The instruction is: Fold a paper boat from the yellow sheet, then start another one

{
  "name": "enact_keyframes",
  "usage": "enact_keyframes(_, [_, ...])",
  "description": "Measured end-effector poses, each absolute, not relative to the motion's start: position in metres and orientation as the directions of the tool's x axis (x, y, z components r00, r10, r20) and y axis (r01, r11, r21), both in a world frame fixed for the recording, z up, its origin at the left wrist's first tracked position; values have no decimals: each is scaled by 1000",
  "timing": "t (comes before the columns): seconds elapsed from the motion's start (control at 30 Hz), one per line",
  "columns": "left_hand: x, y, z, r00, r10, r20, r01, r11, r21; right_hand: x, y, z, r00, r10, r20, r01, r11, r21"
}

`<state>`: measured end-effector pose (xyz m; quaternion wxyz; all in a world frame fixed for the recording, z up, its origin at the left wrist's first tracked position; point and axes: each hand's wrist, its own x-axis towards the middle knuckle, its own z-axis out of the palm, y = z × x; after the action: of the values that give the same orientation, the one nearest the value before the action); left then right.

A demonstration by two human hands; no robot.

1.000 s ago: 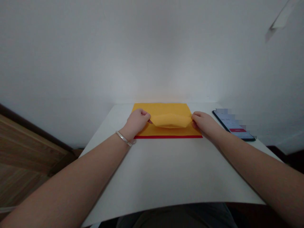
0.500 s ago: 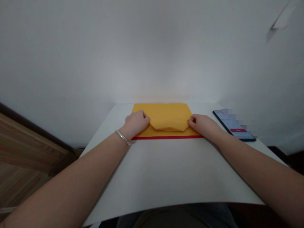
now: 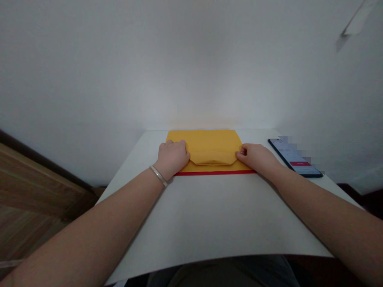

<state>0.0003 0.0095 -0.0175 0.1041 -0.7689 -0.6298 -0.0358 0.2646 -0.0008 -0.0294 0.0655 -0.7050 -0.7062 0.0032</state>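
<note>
A yellow folded sheet (image 3: 211, 145) lies at the far end of the table, with a strip of red (image 3: 215, 173) along its near edge. I cannot tell whether it is paper or cloth. Its upper layer comes down toward me as a flap with slanted corners, slightly raised at the middle of its near edge. At the flap's left corner my left hand (image 3: 172, 155) is closed, fingers curled and thumb against the fold. My right hand (image 3: 253, 154) pinches the right corner between thumb and fingers. The fingertips of both hands are partly hidden.
A phone (image 3: 296, 159) with a lit screen lies on the white table (image 3: 221, 215), right of my right hand. The wall (image 3: 191, 63) rises directly behind the table. Wooden furniture (image 3: 36, 183) stands to the left, below table height.
My left hand has turned slightly, its knuckles now more on top, and shifted a little along the left corner. The flap's near edge bulges slightly more. My right hand has barely moved.
</note>
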Motion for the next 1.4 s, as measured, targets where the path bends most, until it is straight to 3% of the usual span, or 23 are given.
enact_keyframes(0.1, [0, 8, -18, 196, 960, 198, 978, -178, -106, 265, 0, -30, 12, 988, 153, 990, 10, -142])
enact_keyframes(0.2, [0, 8, -21, 210, 948, 239, 978, -201, -64, 261, 0, -32, -84, 969, 232, 969, 134, -207])
enact_keyframes(0.4, [2, 11, -26, 505, 811, 295, 840, -540, 46, 251, 4, -39, -413, 842, 348, 828, 506, -242])
enact_keyframes(0.57, [4, 11, -24, 491, 834, 252, 845, -527, 94, 244, 1, -33, -386, 872, 301, 834, 469, -291])
enact_keyframes(0.8, [2, 20, -30, 517, 820, 244, 828, -552, 99, 230, -10, -28, -271, 923, 274, 909, 339, -243])
enact_keyframes(1.07, [13, 4, -22, 473, 826, 306, 869, -495, -7, 225, -8, -33, -260, 914, 311, 904, 343, -254])
enact_keyframes(1.17, [14, 2, -20, 472, 827, 307, 869, -495, -2, 225, -6, -36, -306, 875, 374, 846, 430, -315])
enact_keyframes(1.3, [13, 3, -22, 470, 828, 306, 872, -489, -17, 224, -1, -40, -515, 750, 415, 656, 656, -372])
enact_keyframes(1.4, [14, 3, -23, 484, 820, 307, 868, -494, -49, 223, 1, -41, -568, 723, 393, 604, 691, -399])
